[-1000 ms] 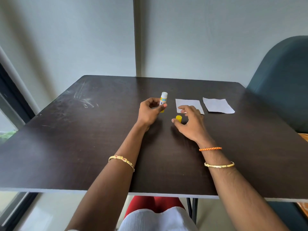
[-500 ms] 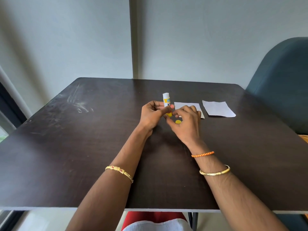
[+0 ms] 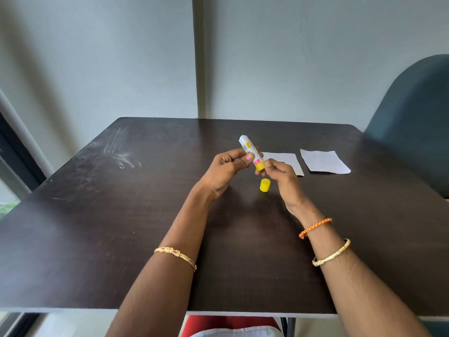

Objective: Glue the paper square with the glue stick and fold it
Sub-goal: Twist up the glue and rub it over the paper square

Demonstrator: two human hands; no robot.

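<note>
A dark brown wooden table stands against a pale grey wall, with a dark green chair at its right side. The left hand is curled round the middle of the white glue stick with a yellow base and holds it up off the table. The stick leans, its white top pointing up and away to the left, its yellow bottom pointing down toward the right hand. The right hand pinches that yellow bottom end with its fingertips, likely to twist the glue up. The small yellow plastic cap stands on the table just below both hands, so the stick is open. The near white paper square lies flat just behind the right hand, partly hidden by it. A second white paper sheet lies farther right. The right hand is nearer the square, so the stick must tip over to the right to reach it.
</note>
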